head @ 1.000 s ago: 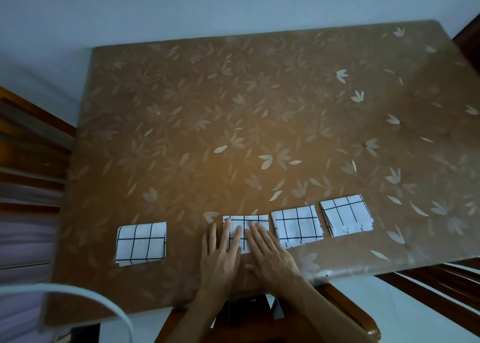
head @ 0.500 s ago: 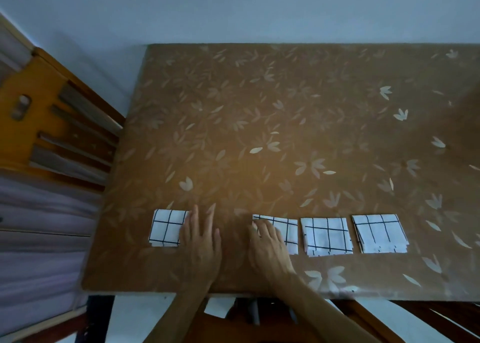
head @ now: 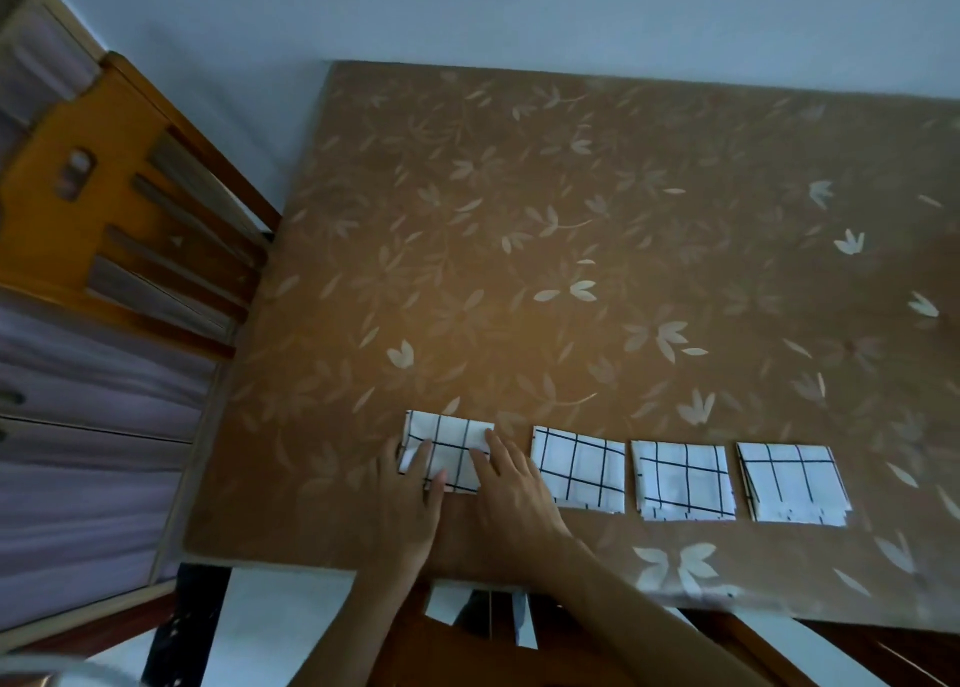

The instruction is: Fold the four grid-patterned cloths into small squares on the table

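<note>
Four white cloths with black grid lines lie folded into small squares in a row near the front edge of the table (head: 571,218). The leftmost cloth (head: 452,439) has both my hands on it. My left hand (head: 410,504) lies flat over its lower left part, fingers spread. My right hand (head: 511,494) presses flat on its right edge. To the right lie the second cloth (head: 579,468), the third cloth (head: 683,481) and the fourth cloth (head: 792,481), each apart from its neighbour.
The table has a brown cover with a pale leaf print. A wooden chair back (head: 130,208) stands against the table's left side. A pale wall (head: 519,10) runs behind. Below the front edge a wooden seat (head: 467,645) shows between my arms.
Both hands have moved left from the second cloth onto the leftmost cloth. That cloth now sits closer to the others. The camera view has shifted left.
</note>
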The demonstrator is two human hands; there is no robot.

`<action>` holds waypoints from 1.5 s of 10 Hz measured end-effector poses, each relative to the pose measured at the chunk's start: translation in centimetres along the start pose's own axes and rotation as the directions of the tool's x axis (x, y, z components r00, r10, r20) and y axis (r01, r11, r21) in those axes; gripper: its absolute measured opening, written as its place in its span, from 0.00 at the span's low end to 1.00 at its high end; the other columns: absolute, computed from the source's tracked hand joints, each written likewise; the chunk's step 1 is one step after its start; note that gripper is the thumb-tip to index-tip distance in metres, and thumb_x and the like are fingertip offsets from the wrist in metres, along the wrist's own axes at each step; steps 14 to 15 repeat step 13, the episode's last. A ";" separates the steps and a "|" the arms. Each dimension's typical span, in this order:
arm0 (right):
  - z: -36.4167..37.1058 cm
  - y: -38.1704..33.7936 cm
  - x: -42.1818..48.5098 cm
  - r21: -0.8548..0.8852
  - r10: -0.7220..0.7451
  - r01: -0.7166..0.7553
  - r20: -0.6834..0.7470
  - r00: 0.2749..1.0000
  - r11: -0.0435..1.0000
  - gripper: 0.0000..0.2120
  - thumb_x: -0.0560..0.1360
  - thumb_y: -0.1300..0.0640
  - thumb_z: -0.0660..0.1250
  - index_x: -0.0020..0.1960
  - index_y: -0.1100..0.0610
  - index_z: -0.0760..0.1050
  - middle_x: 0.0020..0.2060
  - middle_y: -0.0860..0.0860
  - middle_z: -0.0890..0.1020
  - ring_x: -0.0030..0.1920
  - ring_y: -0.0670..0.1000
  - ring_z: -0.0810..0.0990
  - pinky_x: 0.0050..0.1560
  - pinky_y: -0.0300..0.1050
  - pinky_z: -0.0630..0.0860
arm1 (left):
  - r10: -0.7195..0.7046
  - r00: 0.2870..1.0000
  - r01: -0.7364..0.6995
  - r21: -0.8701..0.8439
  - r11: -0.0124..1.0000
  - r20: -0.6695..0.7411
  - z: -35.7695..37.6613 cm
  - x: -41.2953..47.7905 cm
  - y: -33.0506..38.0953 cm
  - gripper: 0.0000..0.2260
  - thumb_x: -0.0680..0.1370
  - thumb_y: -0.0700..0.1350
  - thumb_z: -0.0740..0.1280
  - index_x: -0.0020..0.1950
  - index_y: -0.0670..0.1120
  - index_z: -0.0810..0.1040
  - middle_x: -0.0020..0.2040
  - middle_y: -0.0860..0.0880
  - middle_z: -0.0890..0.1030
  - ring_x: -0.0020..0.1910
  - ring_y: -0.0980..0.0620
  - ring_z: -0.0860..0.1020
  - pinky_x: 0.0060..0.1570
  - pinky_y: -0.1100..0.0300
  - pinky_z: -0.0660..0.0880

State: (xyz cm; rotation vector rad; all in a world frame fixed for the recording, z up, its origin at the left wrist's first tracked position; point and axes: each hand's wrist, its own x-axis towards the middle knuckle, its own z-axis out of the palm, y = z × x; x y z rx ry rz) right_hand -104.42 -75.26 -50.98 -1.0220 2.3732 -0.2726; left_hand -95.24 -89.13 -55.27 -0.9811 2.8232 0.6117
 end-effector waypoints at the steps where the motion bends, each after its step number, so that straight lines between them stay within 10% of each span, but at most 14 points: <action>1: 0.3 0.9 -0.5 -0.011 0.042 -0.041 0.087 0.995 0.999 0.35 0.81 0.48 0.62 0.80 0.59 0.52 0.81 0.58 0.46 0.81 0.59 0.46 0.80 0.57 0.50 | 0.068 0.998 -0.068 -0.011 0.998 -0.008 0.8 -0.4 1.9 0.27 0.80 0.63 0.52 0.64 0.48 0.80 0.63 0.41 0.77 0.58 0.42 0.77 0.54 0.47 0.76; 3: 2.3 1.7 -0.8 -0.181 0.034 -0.044 -0.059 0.998 0.983 0.24 0.72 0.51 0.63 0.65 0.58 0.80 0.68 0.60 0.77 0.69 0.60 0.75 0.67 0.55 0.68 | 0.176 0.984 -0.173 0.087 0.981 -0.033 0.5 -0.2 0.9 0.24 0.80 0.62 0.54 0.62 0.48 0.80 0.64 0.41 0.76 0.55 0.43 0.77 0.50 0.49 0.77; 6: 3.5 3.8 -2.0 -0.284 0.023 -0.017 0.017 1.000 0.959 0.37 0.73 0.45 0.71 0.76 0.59 0.64 0.78 0.59 0.58 0.78 0.60 0.55 0.77 0.62 0.48 | 0.262 0.965 -0.254 0.170 0.952 -0.024 0.8 0.0 0.2 0.20 0.79 0.60 0.58 0.52 0.46 0.79 0.69 0.40 0.76 0.63 0.40 0.76 0.57 0.44 0.77; 9: -0.5 6.5 -6.2 -0.133 0.089 -0.107 -0.135 0.987 0.985 0.27 0.73 0.48 0.56 0.68 0.56 0.77 0.71 0.54 0.74 0.72 0.54 0.71 0.72 0.51 0.62 | 0.236 0.971 -0.231 0.101 0.968 -0.036 -0.4 0.0 2.7 0.23 0.79 0.58 0.56 0.66 0.46 0.76 0.74 0.40 0.69 0.71 0.40 0.70 0.65 0.43 0.72; 10: -2.3 8.1 -8.0 -0.004 0.180 -0.181 -0.089 0.980 0.983 0.26 0.80 0.52 0.55 0.76 0.55 0.64 0.79 0.53 0.59 0.78 0.56 0.60 0.77 0.51 0.55 | 0.339 0.941 -0.336 0.083 0.938 -0.017 -0.9 -0.2 4.9 0.20 0.80 0.56 0.56 0.65 0.48 0.76 0.74 0.42 0.70 0.71 0.42 0.70 0.65 0.46 0.72; 15: -5.2 9.7 -10.8 0.159 0.264 -0.248 -0.088 0.960 0.956 0.20 0.78 0.61 0.62 0.69 0.54 0.72 0.66 0.53 0.75 0.61 0.55 0.78 0.60 0.51 0.77 | 0.407 0.900 -0.412 0.003 0.911 0.155 -3.6 -2.4 11.0 0.11 0.82 0.49 0.60 0.63 0.50 0.74 0.63 0.51 0.76 0.62 0.51 0.74 0.59 0.56 0.75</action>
